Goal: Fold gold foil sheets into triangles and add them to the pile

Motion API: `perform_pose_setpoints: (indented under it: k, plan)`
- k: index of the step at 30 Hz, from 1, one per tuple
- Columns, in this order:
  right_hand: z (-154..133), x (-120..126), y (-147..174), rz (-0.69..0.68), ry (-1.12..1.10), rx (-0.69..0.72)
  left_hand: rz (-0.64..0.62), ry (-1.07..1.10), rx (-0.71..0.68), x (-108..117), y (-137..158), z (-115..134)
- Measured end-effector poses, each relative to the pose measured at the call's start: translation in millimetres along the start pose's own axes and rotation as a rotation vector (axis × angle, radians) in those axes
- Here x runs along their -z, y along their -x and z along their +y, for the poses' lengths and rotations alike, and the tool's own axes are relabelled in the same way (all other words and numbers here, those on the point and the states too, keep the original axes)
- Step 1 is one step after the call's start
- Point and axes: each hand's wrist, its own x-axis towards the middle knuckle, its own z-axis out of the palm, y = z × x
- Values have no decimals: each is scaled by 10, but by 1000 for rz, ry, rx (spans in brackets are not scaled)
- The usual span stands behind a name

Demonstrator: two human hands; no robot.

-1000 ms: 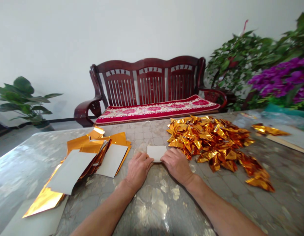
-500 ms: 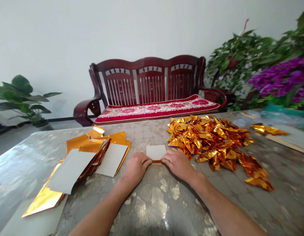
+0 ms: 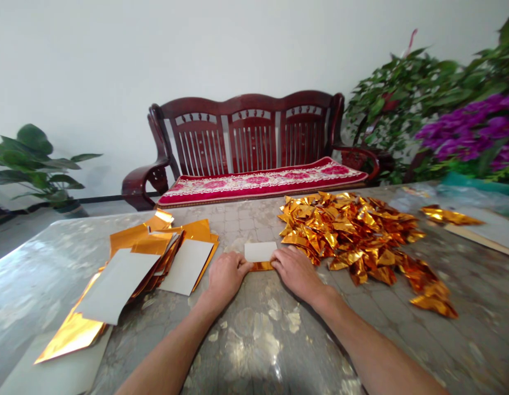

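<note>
Between my hands lies a sheet of gold foil paper (image 3: pixel 260 251), pale side up, with a gold strip folded over along its near edge. My left hand (image 3: pixel 228 273) pinches the left end of that fold, fingers closed. At the right end my right hand (image 3: pixel 294 269) grips the fold with bent fingers. Just right of it is a big heap of folded gold foil pieces (image 3: pixel 349 230). To the left, loose stacks of foil sheets (image 3: pixel 186 267) show pale and gold faces.
All of this rests on a grey patterned table (image 3: pixel 254 351). Behind it stands a dark red wooden bench (image 3: pixel 254 131) with a red floral cushion (image 3: pixel 263 181). Potted plants (image 3: pixel 52 164) flank it, and clear plastic with a board (image 3: pixel 485 230) lies at far right.
The near edge of the sheet has been folded further over, so the gold strip is wider and less pale surface shows. Both hands have stayed at its ends.
</note>
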Motion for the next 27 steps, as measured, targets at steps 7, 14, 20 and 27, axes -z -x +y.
perform_pose_setpoints:
  k: [7,14,20,27]
  plan:
    - [-31,5,-27,-25,-13,-29,10,-114,-12,2,-11,6]
    - [-32,-9,-35,-24,4,-24,60,-215,-57,-35,5,9]
    - [-43,16,-13,8,52,-9,165,-151,-124,-68,37,47]
    - [-126,67,6,32,137,202,21,-136,-353,-149,108,137]
